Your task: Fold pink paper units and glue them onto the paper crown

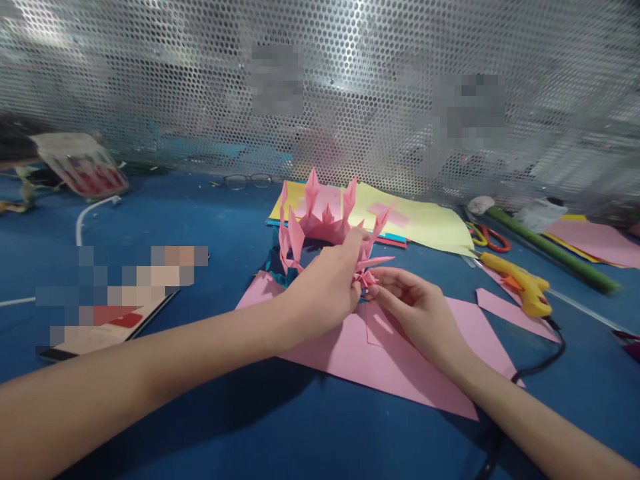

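A pink folded-paper crown [296, 241], a ring with several upright pointed spikes, stands above a pink paper sheet [420, 373] on the blue table. My left hand [325, 287] reaches across its near right side, fingers closed on the ring; the fingertips are partly hidden. From the right, my right hand [420, 307] pinches a small folded piece at the ring's front right edge, close to the left fingers. Dark teal material [280, 277] shows beneath the ring's left side.
At right lie a yellow glue gun [525, 287] with a black cord, scissors [493, 239] and a green stem [555, 250]. Yellow paper [425, 217] is behind the crown. Leftward are a phone [135, 320], glasses [247, 180] and a clear cup [83, 163]. Perforated metal [360, 80] stands behind.
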Available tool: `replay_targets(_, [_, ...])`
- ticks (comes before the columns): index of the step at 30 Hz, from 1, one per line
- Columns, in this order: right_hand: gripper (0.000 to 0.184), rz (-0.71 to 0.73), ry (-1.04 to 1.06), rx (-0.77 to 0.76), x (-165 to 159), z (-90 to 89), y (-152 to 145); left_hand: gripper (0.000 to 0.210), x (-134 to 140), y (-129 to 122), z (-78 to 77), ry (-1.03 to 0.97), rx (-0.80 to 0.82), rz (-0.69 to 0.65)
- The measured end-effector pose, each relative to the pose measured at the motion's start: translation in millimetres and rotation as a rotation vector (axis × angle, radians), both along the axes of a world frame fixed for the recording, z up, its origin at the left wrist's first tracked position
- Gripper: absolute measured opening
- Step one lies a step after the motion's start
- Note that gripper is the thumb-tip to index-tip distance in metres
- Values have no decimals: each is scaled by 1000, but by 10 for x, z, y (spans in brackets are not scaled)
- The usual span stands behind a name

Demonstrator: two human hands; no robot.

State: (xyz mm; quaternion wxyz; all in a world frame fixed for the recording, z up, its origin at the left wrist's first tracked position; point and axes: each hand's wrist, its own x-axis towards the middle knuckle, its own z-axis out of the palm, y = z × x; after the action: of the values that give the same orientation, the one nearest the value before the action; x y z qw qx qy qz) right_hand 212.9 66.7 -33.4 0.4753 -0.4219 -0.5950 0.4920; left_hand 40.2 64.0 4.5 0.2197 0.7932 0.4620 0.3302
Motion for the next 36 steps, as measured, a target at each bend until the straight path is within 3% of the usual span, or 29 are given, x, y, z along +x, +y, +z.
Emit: replay_targets(36, [25,-30,-5,-72,2,29,-14,52,11,-62,-13,-58,-40,8])
